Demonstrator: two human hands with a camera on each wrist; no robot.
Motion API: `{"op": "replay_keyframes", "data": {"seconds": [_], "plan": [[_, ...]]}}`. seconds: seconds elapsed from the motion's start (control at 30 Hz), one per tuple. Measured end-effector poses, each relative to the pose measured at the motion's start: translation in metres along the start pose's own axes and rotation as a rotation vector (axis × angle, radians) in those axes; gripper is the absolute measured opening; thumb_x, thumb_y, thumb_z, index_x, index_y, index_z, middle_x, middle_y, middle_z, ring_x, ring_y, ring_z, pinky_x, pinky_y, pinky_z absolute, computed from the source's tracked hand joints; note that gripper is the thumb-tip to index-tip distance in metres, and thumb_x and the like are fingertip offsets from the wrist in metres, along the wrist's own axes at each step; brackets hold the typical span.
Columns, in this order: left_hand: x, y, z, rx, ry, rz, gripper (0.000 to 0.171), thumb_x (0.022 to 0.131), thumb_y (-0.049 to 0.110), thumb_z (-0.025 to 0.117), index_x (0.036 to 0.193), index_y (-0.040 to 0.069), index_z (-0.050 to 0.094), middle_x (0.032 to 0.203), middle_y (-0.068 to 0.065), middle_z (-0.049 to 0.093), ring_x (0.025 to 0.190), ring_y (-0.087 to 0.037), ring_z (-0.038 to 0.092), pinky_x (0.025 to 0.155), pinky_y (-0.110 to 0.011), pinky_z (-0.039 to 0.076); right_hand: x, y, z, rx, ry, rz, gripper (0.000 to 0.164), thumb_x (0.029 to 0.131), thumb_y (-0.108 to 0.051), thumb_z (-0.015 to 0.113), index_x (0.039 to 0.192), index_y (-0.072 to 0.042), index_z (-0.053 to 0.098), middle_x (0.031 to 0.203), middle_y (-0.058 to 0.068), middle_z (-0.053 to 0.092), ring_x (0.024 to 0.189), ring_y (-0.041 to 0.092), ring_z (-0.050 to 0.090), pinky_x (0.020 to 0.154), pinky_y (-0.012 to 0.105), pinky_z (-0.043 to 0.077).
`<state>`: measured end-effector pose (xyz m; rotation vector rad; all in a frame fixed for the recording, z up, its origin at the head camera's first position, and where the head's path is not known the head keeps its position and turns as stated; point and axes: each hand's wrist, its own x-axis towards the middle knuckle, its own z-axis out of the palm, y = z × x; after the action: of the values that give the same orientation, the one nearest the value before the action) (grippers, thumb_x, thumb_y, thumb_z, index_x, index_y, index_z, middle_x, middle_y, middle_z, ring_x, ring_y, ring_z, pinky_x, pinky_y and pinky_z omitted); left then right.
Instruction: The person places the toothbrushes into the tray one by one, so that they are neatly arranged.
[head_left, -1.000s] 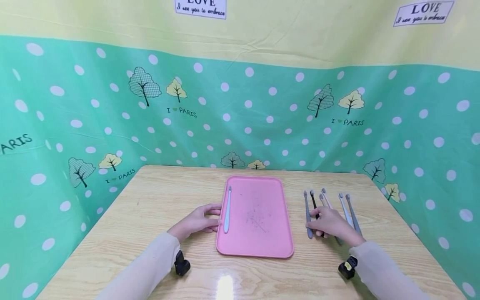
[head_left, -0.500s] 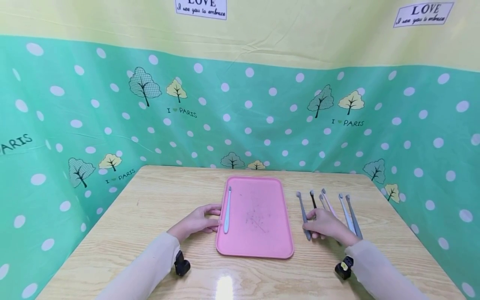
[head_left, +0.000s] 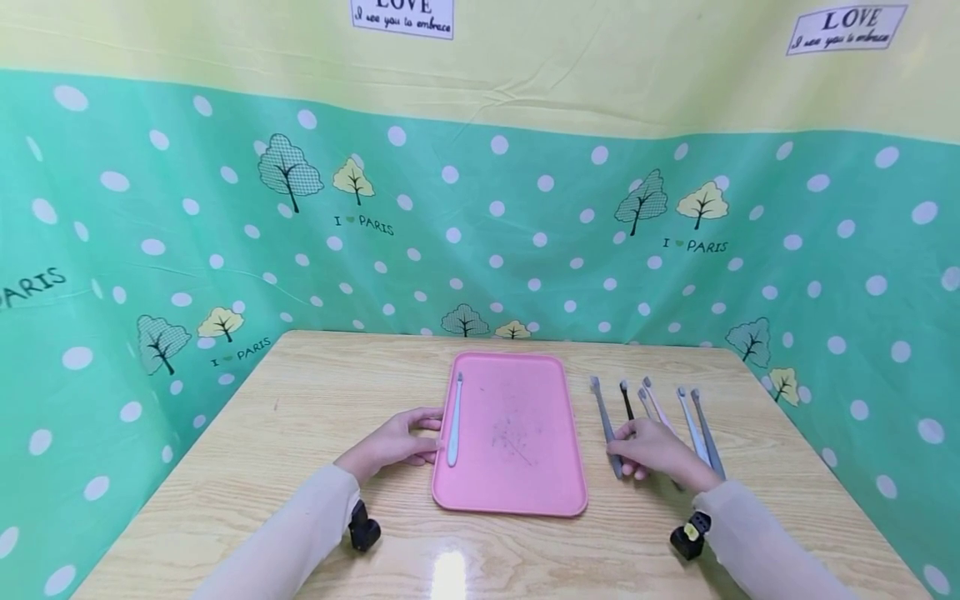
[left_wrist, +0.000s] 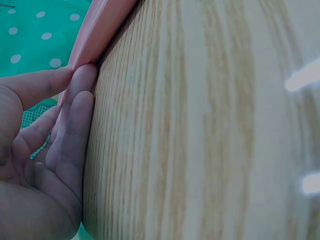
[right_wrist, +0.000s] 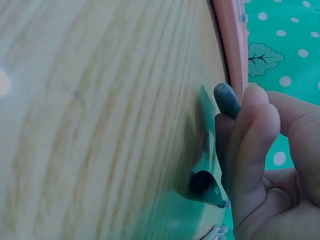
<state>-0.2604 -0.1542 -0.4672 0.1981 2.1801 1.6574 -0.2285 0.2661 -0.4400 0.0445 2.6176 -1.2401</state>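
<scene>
My left hand (head_left: pixel 393 440) is at the left edge of a pink tray (head_left: pixel 517 490). In the left wrist view, its thumb and fingertips pinch the tray's rim (left_wrist: pixel 102 25). A pale blue toothbrush (head_left: pixel 454 423) lies lengthwise along the tray's left side. To the right of the tray, my right hand (head_left: pixel 654 450) pinches a dark grey toothbrush (head_left: pixel 602 407) near its handle end. The rounded handle tip (right_wrist: pixel 227 100) pokes past the fingers in the right wrist view. A black toothbrush (head_left: pixel 627 398) is beside it, its lower part hidden by the hand.
Further right on the wooden table (head_left: pixel 337 375) lie a grey toothbrush (head_left: pixel 643 397), a pink one (head_left: pixel 655 402), a light blue one (head_left: pixel 692 427) and a blue-grey one (head_left: pixel 707 431). A dotted curtain (head_left: pixel 495 250) hangs behind the table.
The dark grey toothbrush's head has swung left, toward the tray, away from the black one. My right hand has shifted slightly left with it. The left hand and tray keep their places.
</scene>
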Motion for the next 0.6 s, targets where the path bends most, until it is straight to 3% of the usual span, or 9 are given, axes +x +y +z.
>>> {"op": "replay_keyframes", "data": {"seconds": [0.4,0.6], "plan": [[-0.001,0.000,0.000,0.003,0.013,-0.008,0.068,0.089,0.010,0.075,0.150,0.006,0.045,0.128,-0.014,0.055,0.080,-0.021,0.070,0.073,-0.036,0.061,0.004,-0.006,-0.002,0.136,-0.058,-0.016,0.041,0.094,-0.020,0.069,0.118,0.009,0.054,0.078,0.013,0.064,0.064,0.018,0.064,0.055,0.030,0.059],[-0.002,0.001,0.000,-0.002,0.002,0.000,0.068,0.089,0.010,0.075,0.150,0.005,0.044,0.128,-0.014,0.055,0.080,-0.022,0.069,0.073,-0.036,0.061,0.007,-0.016,0.003,0.183,-0.097,-0.030,0.043,0.095,-0.020,0.068,0.121,0.011,0.053,0.078,0.012,0.065,0.061,0.015,0.064,0.056,0.028,0.059]]}}
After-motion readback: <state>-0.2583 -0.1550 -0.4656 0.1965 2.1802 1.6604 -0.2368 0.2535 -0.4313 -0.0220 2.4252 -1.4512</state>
